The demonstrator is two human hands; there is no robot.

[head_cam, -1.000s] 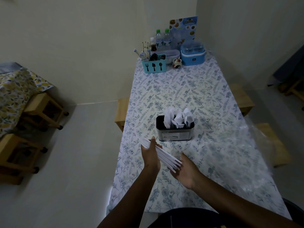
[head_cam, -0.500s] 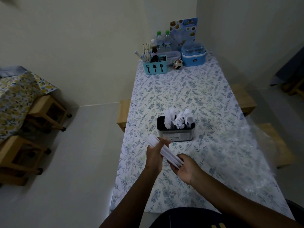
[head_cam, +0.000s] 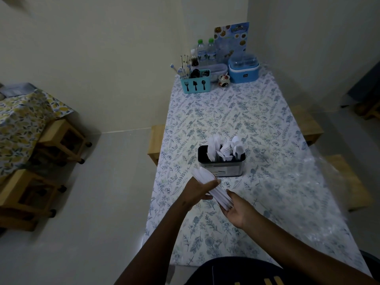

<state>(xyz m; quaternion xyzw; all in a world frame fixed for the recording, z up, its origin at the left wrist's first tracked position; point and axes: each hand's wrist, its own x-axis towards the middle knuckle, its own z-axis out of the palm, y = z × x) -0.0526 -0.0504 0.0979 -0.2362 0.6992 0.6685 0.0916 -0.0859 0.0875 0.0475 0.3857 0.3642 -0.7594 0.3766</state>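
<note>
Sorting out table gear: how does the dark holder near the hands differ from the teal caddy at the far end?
The dark holder has a plain side with a pale label; the teal caddy shows black cutlery icons. The dark holder holds white plastic cutlery; the teal caddy holds thin sticks and dark items. Both stand upright on the floral cloth.
</note>
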